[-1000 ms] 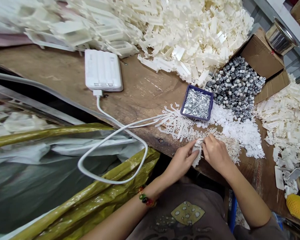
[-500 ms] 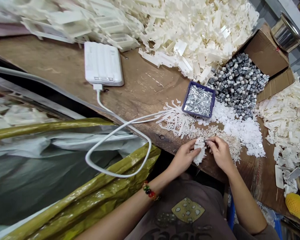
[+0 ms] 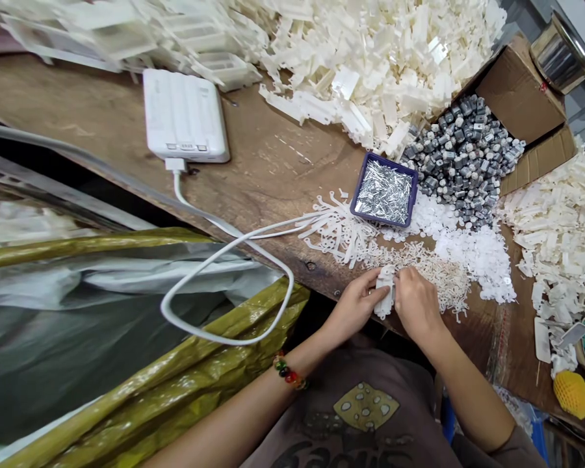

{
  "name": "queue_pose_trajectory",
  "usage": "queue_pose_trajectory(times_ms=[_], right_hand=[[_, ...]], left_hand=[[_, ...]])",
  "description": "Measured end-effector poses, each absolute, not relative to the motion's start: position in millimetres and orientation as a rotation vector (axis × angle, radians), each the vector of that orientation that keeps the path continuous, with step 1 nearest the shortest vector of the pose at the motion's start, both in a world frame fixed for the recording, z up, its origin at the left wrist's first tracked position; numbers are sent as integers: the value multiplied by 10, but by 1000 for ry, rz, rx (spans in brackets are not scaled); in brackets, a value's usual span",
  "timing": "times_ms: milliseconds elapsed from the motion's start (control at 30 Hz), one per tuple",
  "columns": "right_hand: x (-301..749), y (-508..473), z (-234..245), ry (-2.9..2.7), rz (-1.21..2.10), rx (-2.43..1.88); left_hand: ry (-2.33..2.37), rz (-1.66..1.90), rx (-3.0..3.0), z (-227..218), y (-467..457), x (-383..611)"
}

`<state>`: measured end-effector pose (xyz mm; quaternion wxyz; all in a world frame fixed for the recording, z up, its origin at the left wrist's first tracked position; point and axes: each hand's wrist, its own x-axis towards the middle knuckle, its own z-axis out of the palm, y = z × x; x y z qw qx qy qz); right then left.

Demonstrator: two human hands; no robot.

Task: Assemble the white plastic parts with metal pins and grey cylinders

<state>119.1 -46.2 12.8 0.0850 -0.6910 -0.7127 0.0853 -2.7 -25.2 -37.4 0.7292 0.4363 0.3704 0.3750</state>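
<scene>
A small white plastic part (image 3: 384, 302) is held below the dark blue tray (image 3: 357, 190), close to the front edge of the wooden workbench (image 3: 268, 140). It is clasped between the two hands, with most of it covered by fingers. The left hand (image 3: 353, 305) is nearly closed around it, and a beaded bracelet (image 3: 288, 372) is worn on that wrist. The right hand (image 3: 418, 304) is curled closely over its other side, with the fingertips hidden, so whether the part is gripped by that hand cannot be told.

Between the hands and the tray, a tangle of white plastic runners (image 3: 338, 231) and a spread of small cream plastic pieces (image 3: 436, 273) are lying. Metal pins (image 3: 384, 192) are heaped inside the tray. To its right, white plastic discs (image 3: 472, 253) are scattered, and grey metal cylinders (image 3: 461, 146) are piled against an open cardboard box (image 3: 519, 91). Behind the tray, a large heap of cream plastic parts (image 3: 375, 58) is banked up. To its left, a white power bank (image 3: 185, 117) is placed, with a white cable (image 3: 224, 339) looped over the bench edge above a yellow woven sack (image 3: 151, 364).
</scene>
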Motion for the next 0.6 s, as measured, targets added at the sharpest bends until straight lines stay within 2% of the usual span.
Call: queue_pose_trajectory(times_ms=[100, 167, 333, 600], right_hand=[[1207, -443, 62, -1807, 497, -2007], [1233, -441, 34, -1708, 537, -1963], [1349, -288, 92, -1891, 537, -1812], [1412, 320, 52, -2297, 169, -1793]], left_hand=[[742, 777, 817, -352, -239, -40], [724, 770, 757, -318, -231, -52], [739, 723, 665, -257, -213, -87], [765, 705, 638, -362, -206, -42]])
